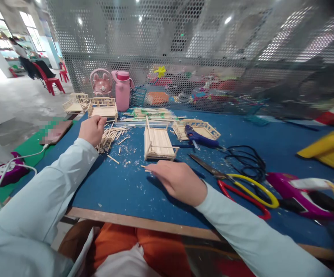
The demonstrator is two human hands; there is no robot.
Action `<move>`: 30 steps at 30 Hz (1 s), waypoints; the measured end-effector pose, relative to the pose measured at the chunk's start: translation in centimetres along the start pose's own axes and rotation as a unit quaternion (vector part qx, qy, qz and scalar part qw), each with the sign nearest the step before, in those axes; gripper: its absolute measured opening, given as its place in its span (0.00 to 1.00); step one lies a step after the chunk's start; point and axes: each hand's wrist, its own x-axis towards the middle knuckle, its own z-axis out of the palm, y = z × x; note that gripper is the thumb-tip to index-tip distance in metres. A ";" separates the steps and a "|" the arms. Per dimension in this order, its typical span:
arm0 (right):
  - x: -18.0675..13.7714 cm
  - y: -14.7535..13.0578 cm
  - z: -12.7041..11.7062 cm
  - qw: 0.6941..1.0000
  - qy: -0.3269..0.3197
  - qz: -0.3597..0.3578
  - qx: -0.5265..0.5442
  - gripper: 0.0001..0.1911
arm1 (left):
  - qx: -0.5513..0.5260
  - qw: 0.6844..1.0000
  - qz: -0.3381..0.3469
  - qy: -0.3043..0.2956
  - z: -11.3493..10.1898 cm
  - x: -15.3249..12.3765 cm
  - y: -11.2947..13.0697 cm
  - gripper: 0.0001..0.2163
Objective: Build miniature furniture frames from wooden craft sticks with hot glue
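Observation:
My left hand [92, 130] is closed beside a heap of short wooden sticks [113, 136] on the blue tabletop; whatever its fingertips hold is hidden. My right hand [178, 181] is low over the table, thumb and fingers pinched on a short wooden stick [143, 166] whose end pokes out leftward. Just beyond that hand stands a small bed-like frame of wooden sticks [158, 141], with a slatted deck and a tall post. Behind it to the right, a blue glue gun [203, 139] rests against another stick frame [210, 127].
Scissors [227, 176] with red and yellow handles lie right of my right hand, near a black cable [249, 163] and a purple tool [302, 196]. Finished-looking stick models [102, 109], a pink bottle [122, 90] and bundled sticks [152, 113] line the back, before a perforated metal screen [155, 38].

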 end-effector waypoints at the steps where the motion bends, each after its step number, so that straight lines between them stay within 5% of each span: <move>1: 0.1 -0.3 0.5 0.999 -0.044 0.022 -0.014 0.15 | 0.015 1.000 0.001 0.019 -0.1 0.1 -0.1 0.15; 3: 0.1 -0.5 1.2 0.990 -0.101 0.079 -0.053 0.14 | 0.036 0.999 0.009 0.017 -0.2 0.1 -0.2 0.17; 9: 0.4 -0.4 1.7 0.979 -0.145 0.140 -0.037 0.11 | 0.028 0.963 0.109 -0.247 1.2 -1.0 0.2 0.06; 14: 0.9 -0.7 1.7 0.967 -0.153 0.202 0.016 0.08 | 0.017 0.940 0.150 -0.307 2.8 -1.6 0.3 0.06; 20: 0.9 -0.7 1.9 0.968 -0.150 0.197 0.042 0.07 | 0.036 0.932 0.167 -0.319 3.2 -1.7 0.3 0.04; 26: 0.6 -0.7 1.9 0.982 -0.091 0.156 0.052 0.10 | 0.044 0.954 0.145 -0.258 1.2 -2.1 1.8 0.11; 30: 0.4 -0.5 2.0 0.986 -0.110 0.125 0.033 0.11 | -0.086 0.941 0.144 -0.294 -1.1 -3.0 3.0 0.15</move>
